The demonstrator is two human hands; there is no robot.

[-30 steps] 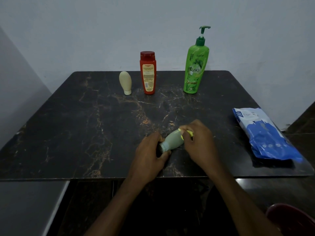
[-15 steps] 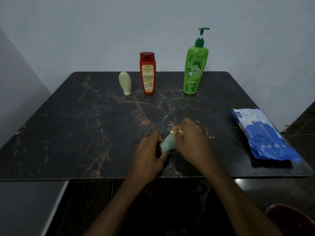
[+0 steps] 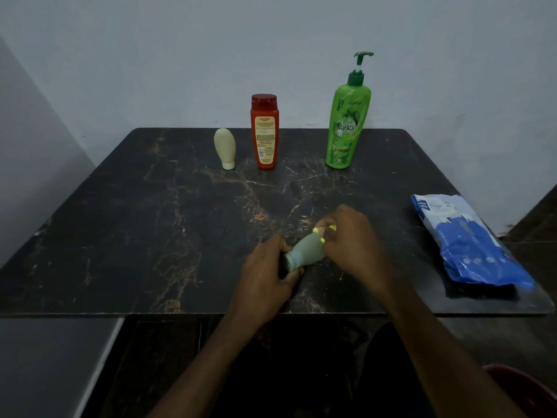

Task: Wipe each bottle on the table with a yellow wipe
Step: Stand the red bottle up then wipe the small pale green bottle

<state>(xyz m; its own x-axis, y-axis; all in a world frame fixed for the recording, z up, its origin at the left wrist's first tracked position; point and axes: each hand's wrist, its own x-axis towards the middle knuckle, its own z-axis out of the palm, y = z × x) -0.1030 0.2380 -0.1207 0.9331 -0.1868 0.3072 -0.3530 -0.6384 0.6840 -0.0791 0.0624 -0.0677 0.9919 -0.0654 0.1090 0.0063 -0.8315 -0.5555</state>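
Lying tilted between both hands, the grey-green bottle (image 3: pixel 306 251) sits just above the table (image 3: pixel 120 236), near the middle of its front edge. Its cap end points down toward the person and its broad base angles up and away.

The left hand (image 3: pixel 265 276) curls its fingers and thumb round the cap and neck. That seems meant to steady the bottle and leave the body bare for rubbing. The right hand (image 3: pixel 352 239) has its fingers bunched tight on the yellow wipe (image 3: pixel 315 230), pressing it against the base end. Only 3 small bright scraps of the wipe show between the fingers, so how it is folded cannot be told. Holding the bottle low and slanted probably lets the wipe run along its length while the other hand turns it.

The bottle is small, matt and plain, with no label showing, and it narrows to a round cap.

At the table's back edge 3 more bottles stand upright, well apart from the hands:
- a cream bottle (image 3: pixel 224 147) resting on its cap
- a red bottle (image 3: pixel 264 131) just beside it
- a tall green pump bottle (image 3: pixel 346 125) further right

A blue-and-white wipe pack (image 3: pixel 464 239) lies flat along the right edge.

Judging by this, the first of 4 bottles is in hand.
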